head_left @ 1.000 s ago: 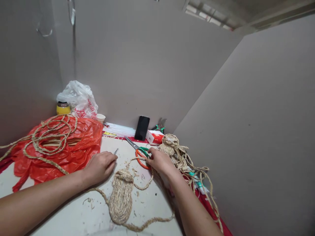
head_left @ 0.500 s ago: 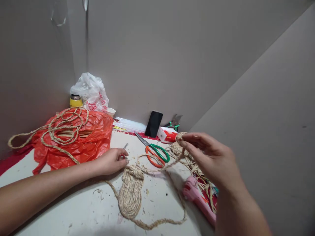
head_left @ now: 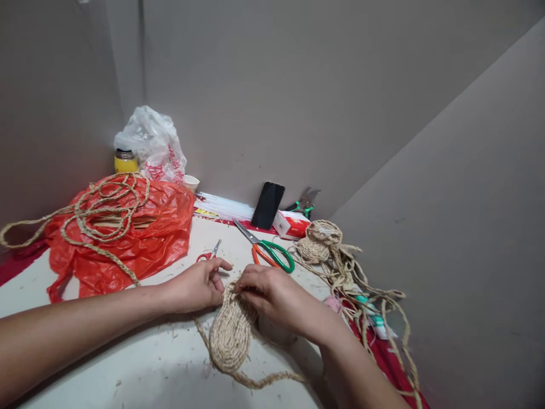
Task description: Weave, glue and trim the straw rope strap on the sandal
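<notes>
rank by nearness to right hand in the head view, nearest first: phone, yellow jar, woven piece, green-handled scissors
1. Woven piece, at the right hand
2. Green-handled scissors, just beyond
3. Phone, farther back
4. Yellow jar, far back left

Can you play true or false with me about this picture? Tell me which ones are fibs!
1. The right hand has its fingers at the tan, sole-shaped braided piece. True.
2. Tan braided rope lies on the crumpled red plastic bag. True.
3. The large metal scissors with green and orange handles lie on that bag. False: the scissors lie on the white table.
4. The yellow jar with a dark lid is right of the flat black phone. False: the jar is left of the phone.
</notes>
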A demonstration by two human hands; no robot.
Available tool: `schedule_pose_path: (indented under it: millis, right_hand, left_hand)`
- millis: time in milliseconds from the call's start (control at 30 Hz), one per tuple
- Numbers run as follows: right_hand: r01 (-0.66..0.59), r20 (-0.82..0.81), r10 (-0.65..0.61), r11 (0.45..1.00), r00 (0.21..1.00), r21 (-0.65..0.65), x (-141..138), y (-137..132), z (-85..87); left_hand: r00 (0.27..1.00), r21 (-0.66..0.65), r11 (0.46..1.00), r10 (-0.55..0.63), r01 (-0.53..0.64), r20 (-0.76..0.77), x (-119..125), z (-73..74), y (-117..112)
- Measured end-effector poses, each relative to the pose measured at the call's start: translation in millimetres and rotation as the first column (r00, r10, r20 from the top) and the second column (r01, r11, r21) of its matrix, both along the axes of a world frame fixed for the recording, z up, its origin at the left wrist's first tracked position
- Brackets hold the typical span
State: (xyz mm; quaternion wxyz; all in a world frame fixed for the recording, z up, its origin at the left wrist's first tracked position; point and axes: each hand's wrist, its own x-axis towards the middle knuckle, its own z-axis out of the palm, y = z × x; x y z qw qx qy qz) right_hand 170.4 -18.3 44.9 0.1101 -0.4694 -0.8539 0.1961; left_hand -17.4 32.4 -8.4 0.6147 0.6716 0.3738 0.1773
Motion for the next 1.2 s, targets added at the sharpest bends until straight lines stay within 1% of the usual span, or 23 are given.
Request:
schedule_pose_path:
  millis: [100,200,300,433,633,833,1033,1200]
  right_hand:
    - [0.001,0.024,-0.003,0.999,1.000,0.051,1,-1,1.4]
    - [0.004,0.077,-0.011,0.996,0.997,0.091,0,-4,6.0]
    - [-0.018,0.138,0.003,0.994,0.990,0.105,-1,-6,8.3]
    - [-0.029,0.199,0.006,0.993,0.980,0.110,-1,-8,7.9]
    - [-0.020,0.216,-0.012,0.989,0.976,0.145,-4,-9,6.5]
    - [-0.008,0.228,-0.041,0.978,0.973,0.208,-14,-10,2.6]
    - [0.032,0.195,-0.068,0.983,0.978,0.183,-16,-9,1.2]
    - [0.016,0.206,-0.051,0.986,0.977,0.168,-10,-11,6.0]
  left_hand:
    - [0.990,-0.173,0.984,0.066,-0.044,0.124,5,-0.9,-5]
    - [0.975,-0.337,0.941,0.099,-0.027,0.199,7,2.8,-9]
    - [0.966,-0.424,0.905,0.136,-0.032,0.217,9,5.7,-13]
    - [0.969,-0.429,0.901,0.154,-0.058,0.192,10,6.0,-15]
    - [0.969,-0.403,0.911,0.174,-0.091,0.173,12,4.8,-16]
    - [0.950,-0.342,0.935,0.186,-0.092,0.252,16,-2.1,-19]
    - [0.934,-0.269,0.954,0.213,-0.135,0.288,17,-3.4,-19]
    - [0.936,-0.352,0.925,0.240,-0.141,0.257,15,-5.9,-16]
